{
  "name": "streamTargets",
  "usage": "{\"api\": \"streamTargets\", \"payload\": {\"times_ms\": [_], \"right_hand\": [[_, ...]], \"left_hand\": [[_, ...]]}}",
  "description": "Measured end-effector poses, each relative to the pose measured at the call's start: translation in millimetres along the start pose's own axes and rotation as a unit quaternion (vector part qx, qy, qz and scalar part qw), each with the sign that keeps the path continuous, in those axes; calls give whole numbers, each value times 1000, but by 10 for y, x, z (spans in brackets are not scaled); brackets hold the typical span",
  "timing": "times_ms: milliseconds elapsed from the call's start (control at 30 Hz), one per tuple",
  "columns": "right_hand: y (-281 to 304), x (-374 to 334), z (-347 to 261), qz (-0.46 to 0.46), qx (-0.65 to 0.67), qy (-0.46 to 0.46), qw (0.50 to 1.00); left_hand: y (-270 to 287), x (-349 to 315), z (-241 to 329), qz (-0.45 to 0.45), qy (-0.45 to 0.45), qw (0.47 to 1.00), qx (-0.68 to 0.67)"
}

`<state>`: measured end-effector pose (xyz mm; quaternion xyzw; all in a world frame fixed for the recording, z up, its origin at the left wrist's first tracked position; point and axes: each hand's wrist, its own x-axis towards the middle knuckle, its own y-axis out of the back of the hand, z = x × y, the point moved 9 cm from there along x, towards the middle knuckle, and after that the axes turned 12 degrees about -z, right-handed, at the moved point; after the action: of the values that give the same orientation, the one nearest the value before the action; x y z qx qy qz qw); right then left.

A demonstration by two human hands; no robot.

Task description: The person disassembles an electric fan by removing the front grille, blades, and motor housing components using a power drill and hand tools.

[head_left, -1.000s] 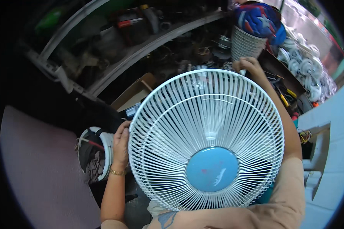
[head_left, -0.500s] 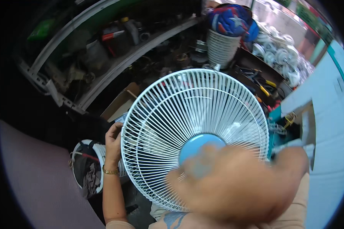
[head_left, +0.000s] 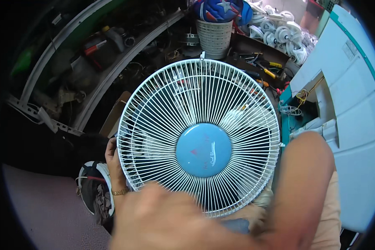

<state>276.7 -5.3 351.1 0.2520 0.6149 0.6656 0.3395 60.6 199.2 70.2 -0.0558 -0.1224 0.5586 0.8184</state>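
At centre, round fan (head_left: 203, 150) facing head-on; left hand (head_left: 113, 157) gripping its side; right hand (head_left: 164, 218) (grip unclear, blurred) obstructing bottom; basket (head_left: 214, 38) standing beyond.

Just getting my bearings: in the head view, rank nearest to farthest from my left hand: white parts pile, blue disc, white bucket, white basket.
From your left hand:
1. White bucket: below it, to the left
2. Blue disc: middle of the fan cover
3. White basket: top middle
4. White parts pile: upper right

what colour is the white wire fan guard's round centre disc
The round centre disc is blue; head view.
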Motion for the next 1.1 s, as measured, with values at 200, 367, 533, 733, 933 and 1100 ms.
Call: {"api": "streamTargets", "payload": {"times_ms": [200, 367, 533, 733, 933, 1100], "right_hand": [[-779, -697, 1423, 175, 225, -179, 942], [-2645, -2145, 2117, 243, 400, -454, 758], [-3351, -2248, 1467, 251, 651, -423, 578], [-2873, -2154, 1553, 396, 546, -337, 657], [-2189, -1000, 1396, 413, 737, -184, 503], [-2179, -611, 2063, 333, 922, -83, 179]], "left_hand": [[151, -99, 44, 47, -4, 998, 52], [86, 42, 119, 27, -26, 999, 30], [-323, 166, 232, -39, -3, 996, 84], [89, 160, -56, -42, 35, 998, -9], [1234, -292, -140, 42, 66, 990, -115], [155, 136, 1042, -1, 23, 993, -116]]}}
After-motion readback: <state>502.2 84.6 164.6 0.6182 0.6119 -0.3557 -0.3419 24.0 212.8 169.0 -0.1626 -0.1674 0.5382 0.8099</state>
